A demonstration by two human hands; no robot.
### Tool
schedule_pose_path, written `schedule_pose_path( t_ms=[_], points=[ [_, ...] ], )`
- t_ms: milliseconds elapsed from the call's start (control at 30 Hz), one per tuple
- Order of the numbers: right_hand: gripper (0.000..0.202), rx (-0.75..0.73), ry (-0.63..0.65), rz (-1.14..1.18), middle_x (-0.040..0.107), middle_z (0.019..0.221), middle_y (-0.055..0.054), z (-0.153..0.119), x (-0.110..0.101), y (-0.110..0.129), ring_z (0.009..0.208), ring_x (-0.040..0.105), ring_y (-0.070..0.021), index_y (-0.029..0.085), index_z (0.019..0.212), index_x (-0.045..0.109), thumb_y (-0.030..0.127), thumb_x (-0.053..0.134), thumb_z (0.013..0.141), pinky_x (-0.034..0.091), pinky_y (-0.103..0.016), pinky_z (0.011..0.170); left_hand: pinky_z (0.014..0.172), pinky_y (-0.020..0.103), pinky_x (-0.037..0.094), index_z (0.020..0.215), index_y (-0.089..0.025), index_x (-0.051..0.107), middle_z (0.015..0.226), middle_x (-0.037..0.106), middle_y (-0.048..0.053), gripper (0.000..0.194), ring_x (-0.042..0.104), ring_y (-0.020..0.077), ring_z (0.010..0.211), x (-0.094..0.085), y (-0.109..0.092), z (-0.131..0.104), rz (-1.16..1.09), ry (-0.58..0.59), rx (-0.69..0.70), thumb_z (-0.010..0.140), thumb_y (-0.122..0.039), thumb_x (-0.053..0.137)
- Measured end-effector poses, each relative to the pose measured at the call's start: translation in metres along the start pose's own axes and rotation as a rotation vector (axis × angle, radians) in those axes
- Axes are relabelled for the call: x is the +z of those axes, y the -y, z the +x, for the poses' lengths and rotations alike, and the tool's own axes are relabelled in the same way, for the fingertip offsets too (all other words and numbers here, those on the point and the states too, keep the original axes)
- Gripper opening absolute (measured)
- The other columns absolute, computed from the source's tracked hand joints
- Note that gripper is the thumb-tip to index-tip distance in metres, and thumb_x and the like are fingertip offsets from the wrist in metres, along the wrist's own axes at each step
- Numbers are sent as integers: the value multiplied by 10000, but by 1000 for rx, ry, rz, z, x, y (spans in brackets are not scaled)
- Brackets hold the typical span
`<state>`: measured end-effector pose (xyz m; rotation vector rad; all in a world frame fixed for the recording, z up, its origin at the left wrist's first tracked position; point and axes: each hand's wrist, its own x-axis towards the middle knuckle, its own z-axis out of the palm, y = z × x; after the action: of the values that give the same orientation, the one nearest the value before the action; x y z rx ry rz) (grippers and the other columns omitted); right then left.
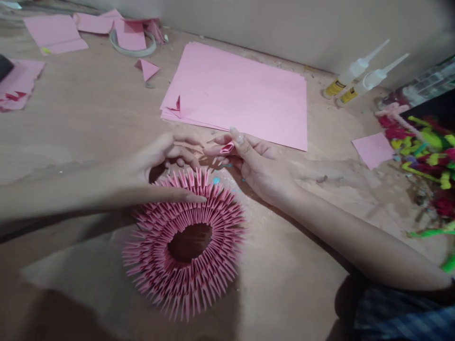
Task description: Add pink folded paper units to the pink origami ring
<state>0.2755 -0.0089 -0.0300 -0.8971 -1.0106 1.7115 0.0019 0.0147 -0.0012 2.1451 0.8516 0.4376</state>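
A pink ring of many small folded paper pieces [188, 284] lies on the table, with a round hole in its middle. My left hand [159, 156] is around its far left edge, thumb across the top of the spiky rows and fingers curled beyond the outer side. Between the thumb and fingers of my right hand [259, 161], just past the ring's far edge, is a small folded paper piece [226, 148]. Its open folded end faces the ring. Part of the ring is hidden under my left thumb.
Behind my hands lies a stack of pink paper [241, 94] with a small folded piece [177, 107] on it. Two glue bottles [346, 85] stand at the back right, near colourful pipe cleaners [426, 142]. Paper scraps [55, 33] and a tape roll [132, 49] are back left.
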Motion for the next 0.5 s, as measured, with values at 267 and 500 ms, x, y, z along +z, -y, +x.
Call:
schedule_pose_path(
  t_ms=[267,500],
  points=[
    [440,35,-45,9,887,997,-13,-11,8,0,903,849,-174,276,1052,751,582,1060,981,705,-290,824,1359,600,642,1597,-242,736,1572,811,72,626,788,278,1434,10,9,-12,6,75,127,1177,-705,765],
    [505,40,39,-124,842,923,25,-22,1,-1,920,856,-187,310,1090,680,688,1008,1026,694,-317,878,1360,429,587,1638,-295,739,1630,804,52,390,751,244,1506,5,-1,-15,54,150,191,1265,-411,739]
  ],
)
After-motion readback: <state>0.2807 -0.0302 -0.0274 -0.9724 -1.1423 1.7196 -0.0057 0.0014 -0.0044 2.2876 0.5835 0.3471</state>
